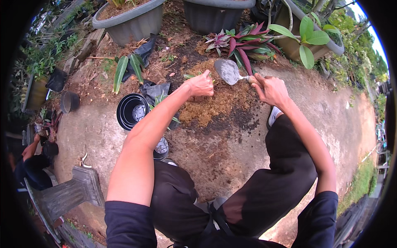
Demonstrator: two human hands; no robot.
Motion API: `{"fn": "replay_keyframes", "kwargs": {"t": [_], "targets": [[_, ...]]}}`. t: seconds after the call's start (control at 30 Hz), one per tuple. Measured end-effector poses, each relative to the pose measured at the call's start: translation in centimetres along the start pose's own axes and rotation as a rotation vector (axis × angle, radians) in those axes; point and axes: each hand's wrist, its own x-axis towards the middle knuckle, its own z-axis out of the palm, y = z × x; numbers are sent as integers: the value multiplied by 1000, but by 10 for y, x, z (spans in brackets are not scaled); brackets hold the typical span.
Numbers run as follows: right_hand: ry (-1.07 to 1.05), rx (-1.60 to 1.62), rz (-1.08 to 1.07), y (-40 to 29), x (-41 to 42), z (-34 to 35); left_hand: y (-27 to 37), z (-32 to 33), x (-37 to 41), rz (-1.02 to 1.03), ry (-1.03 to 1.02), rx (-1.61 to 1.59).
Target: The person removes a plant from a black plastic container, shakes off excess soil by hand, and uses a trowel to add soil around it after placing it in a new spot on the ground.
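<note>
My right hand (269, 89) is closed around the handle of a trowel (228, 72), whose broad metal blade points left and bears pale dirt. My left hand (201, 85) is a fist over the soil, with thin green-and-white striped leaves (189, 76) showing just behind it; the fingers hide how these leaves are held. Beneath both hands lies a heap of brown fibrous planting material (206, 108) on dark soil. Nested black plastic pots (132, 111) stand left of the heap. Another striped plant (159, 100) is partly hidden by my left forearm.
Large grey planters (133, 26) line the far side. A purple-leaved plant (245, 46) lies near the trowel. Another black pot (161, 148) is by my left foot. At left are a concrete pedestal (66, 192), a small pot (69, 101) and another person (31, 161).
</note>
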Motion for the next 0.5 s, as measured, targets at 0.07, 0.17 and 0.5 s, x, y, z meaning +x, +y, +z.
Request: {"fn": "replay_keyframes", "kwargs": {"t": [0.07,0.17,0.5], "targets": [[-4,-33,26,5,7,-8,-2,-1,4,15,15,23],[-49,-24,98,-5,22,-29,-1,8,-2,33,25,42],[-193,29,135,-14,73,-39,-3,2,4,57,5,82]]}}
